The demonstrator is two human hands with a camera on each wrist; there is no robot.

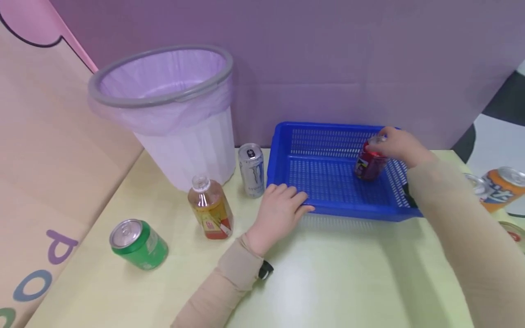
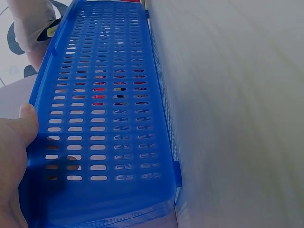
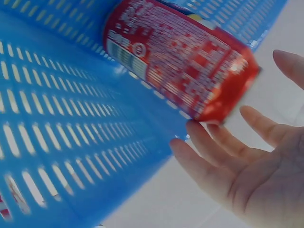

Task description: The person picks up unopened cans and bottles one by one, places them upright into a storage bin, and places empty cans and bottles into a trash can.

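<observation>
A blue perforated plastic basket [image 1: 357, 211] stands against the wall on the table. My left hand [image 1: 279, 214] grips its near rim close to the left corner, and the thumb lies on the outer side in the left wrist view. Inside the basket, towards the right, a red drink can [image 1: 370, 165] stands at a slight tilt. My right hand [image 1: 404, 146] is at the can's top. In the right wrist view its fingers [image 3: 213, 161] are spread, with fingertips right at the can's rim and the thumb apart from it.
Left of the basket stand a white Monster can [image 1: 252, 171], a bottle of amber drink [image 1: 211, 209] and a green can [image 1: 141, 246]. Behind them is a white bin [image 1: 193, 150] with a lined grey rim. An orange can [image 1: 503, 187] and other cans are at the right.
</observation>
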